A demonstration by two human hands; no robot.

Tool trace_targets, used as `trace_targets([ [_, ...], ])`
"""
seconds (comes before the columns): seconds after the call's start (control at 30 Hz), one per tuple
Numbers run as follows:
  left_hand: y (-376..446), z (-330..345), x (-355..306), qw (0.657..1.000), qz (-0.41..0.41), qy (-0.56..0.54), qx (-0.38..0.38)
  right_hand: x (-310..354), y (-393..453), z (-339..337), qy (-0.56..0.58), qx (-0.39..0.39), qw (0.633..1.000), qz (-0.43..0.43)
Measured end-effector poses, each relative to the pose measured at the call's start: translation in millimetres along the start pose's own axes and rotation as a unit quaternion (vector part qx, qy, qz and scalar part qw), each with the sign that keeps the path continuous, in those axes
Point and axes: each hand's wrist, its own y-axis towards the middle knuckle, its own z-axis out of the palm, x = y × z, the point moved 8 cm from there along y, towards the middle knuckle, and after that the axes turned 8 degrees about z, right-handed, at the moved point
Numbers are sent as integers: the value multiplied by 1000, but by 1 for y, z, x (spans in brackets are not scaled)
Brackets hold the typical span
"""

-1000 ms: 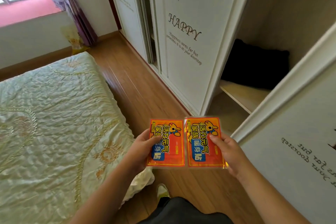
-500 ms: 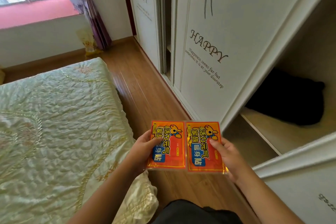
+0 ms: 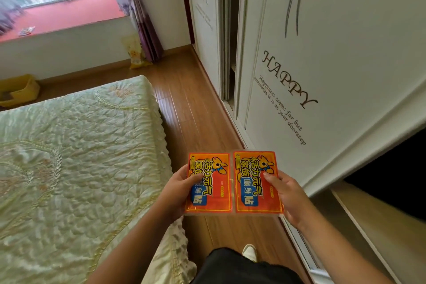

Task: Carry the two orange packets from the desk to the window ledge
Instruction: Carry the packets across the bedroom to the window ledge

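- Carrying was the step in hand: the left hand (image 3: 178, 191) held the left packet (image 3: 208, 182) and the right hand (image 3: 289, 193) the right packet (image 3: 257, 182), each grip closed on its packet, thumb on top.
- Both packets were flat, side by side, edges touching or nearly so, above the floor (image 3: 191, 108).
- The ledge (image 3: 66, 12) lay well apart at 11 o'clock, past the bed (image 3: 76, 157) at 9 o'clock; the wardrobe (image 3: 322, 64) stood at 2 o'clock.
- Next, I judged, came walking the aisle to 12 o'clock, then bearing left to the ledge with both grips kept firm.
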Motion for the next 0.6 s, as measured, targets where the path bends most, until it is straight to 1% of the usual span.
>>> trace_targets([
  [0.1, 20, 1, -14, 1000, 8, -12, -22, 24, 29, 1, -14, 22, 1000, 5],
  [0.3, 53, -13, -36, 998, 15, -34, -52, 50, 82, 23, -33, 51, 998, 23],
  [0.6, 129, -79, -77, 992, 35, -72, -93, 105, 177, 92, -73, 73, 994, 27],
])
